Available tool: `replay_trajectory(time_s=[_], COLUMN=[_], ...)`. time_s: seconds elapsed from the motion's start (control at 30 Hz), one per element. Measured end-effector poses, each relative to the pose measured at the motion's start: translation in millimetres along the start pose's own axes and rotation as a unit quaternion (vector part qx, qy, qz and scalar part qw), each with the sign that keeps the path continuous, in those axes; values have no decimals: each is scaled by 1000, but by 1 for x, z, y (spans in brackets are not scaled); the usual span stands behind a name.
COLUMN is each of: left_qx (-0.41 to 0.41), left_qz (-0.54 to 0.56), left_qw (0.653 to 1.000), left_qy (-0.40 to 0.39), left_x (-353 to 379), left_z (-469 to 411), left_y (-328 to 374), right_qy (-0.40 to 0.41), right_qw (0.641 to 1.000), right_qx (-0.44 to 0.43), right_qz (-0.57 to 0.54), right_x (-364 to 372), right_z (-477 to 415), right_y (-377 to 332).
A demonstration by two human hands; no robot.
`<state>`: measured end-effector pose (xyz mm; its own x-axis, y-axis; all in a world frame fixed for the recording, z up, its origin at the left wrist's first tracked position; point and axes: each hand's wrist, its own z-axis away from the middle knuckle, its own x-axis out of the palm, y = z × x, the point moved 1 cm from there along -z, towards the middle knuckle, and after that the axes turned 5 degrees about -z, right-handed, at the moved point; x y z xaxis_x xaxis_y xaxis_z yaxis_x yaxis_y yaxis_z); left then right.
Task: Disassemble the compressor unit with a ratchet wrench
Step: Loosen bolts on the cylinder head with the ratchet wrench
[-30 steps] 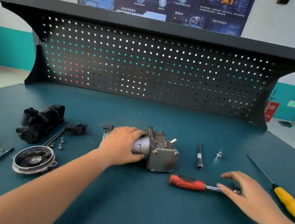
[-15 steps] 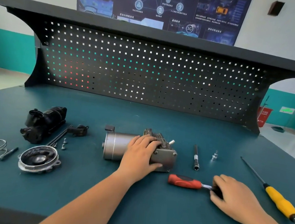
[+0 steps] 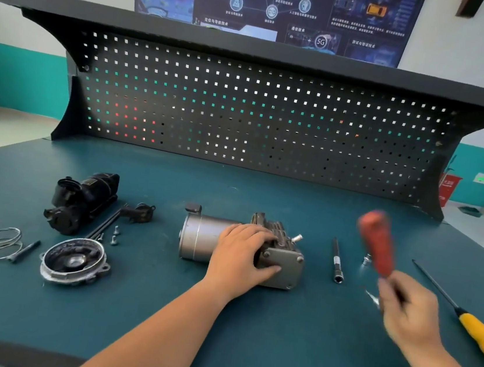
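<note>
Compressor unit [image 3: 197, 239]: at 12 o'clock on workbench [image 3: 246, 336]; judged heavy, rigid, smooth-sided; best steadied at finned end [image 3: 275, 228].
Left hand [image 3: 244, 253]: clasped over unit.
Ratchet wrench [image 3: 376, 245]: at unit's 3 o'clock, gripped by right hand [image 3: 408, 310], blurred.

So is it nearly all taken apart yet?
Maybe halfway. A black part, round cover and rings already lie off to the side. The left hand grips the compressor while the right hand holds the wrench up. The end plate is still bolted on.

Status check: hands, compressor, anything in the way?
Left hand holds compressor unit. Right hand grips ratchet wrench, red handle up. Extension bar lies between them.
</note>
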<state>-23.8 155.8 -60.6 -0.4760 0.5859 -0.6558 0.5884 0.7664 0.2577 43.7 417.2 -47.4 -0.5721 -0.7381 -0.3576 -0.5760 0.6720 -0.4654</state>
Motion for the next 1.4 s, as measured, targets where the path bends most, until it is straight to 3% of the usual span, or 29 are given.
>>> replay_trajectory(time_s=[0.03, 0.07, 0.13, 0.2, 0.23, 0.4, 0.83, 0.93, 1.03, 1.2, 1.4], left_qx=[-3, -7, -16, -25, -29, -30, -53, -73, -101, -94, -89], left_qz=[14, 33, 73, 89, 86, 84, 82, 1, -121, -129, -125], left_qw=[1000, 999, 997, 995, 995, 996, 995, 997, 986, 986, 987], left_qy=[7, 10, 19, 35, 35, 5, 9, 22, -51, -45, -43], left_x=[-1, -2, -6, -10, -11, -14, -11, -9, -5, -6, -7], left_z=[-1, -1, 0, 1, 1, 2, 2, 1, 2, 0, 0], left_y=[0, 1, 0, -3, -5, -6, 1, -1, -5, -7, -10], right_qy=[90, 163, 270, 303, 302, 279, 310, 325, 350, 389, 339], right_qw=[987, 953, 860, 807, 798, 800, 836, 830, 810, 783, 837], right_qx=[82, 144, 208, 242, 256, 301, 288, 297, 317, 326, 304], right_qz=[-101, -213, -381, -445, -456, -438, -349, -342, -347, -359, -303], right_x=[10, 20, 43, 70, 84, 126, 130, 133, 135, 142, 136], right_z=[-2, -6, -13, -16, -15, -8, -9, -11, -11, -14, -11], right_y=[-11, -27, -53, -74, -82, -101, -90, -91, -94, -106, -100])
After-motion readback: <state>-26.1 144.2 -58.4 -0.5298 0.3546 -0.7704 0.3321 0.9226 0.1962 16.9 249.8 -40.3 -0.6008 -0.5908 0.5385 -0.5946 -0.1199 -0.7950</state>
